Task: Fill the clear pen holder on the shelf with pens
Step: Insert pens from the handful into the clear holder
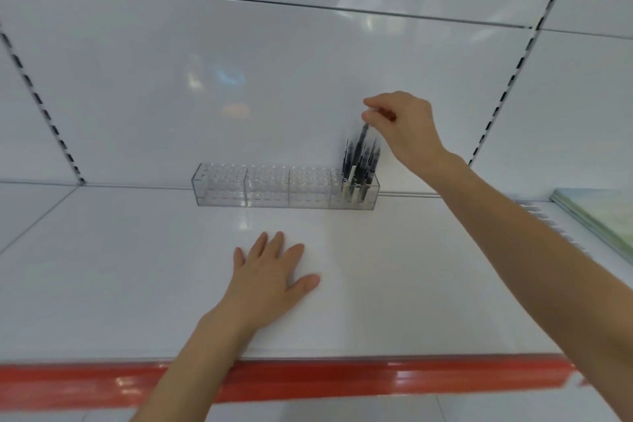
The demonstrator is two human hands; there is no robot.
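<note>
Crowding is making the risk: the right hand (407,128) is pinching a pen (363,134) among pens (356,164) at the right end of the holder (246,187), at the back of the shelf (411,284); tilted, it may be missing its hole. The left hand (270,272) is lying spread on the shelf.

Right hand (406,128) pinching top of dark pen (360,144) above clear pen holder (246,187), right end holding pens (356,168); left hand (270,279) flat on white shelf (137,284).
</note>
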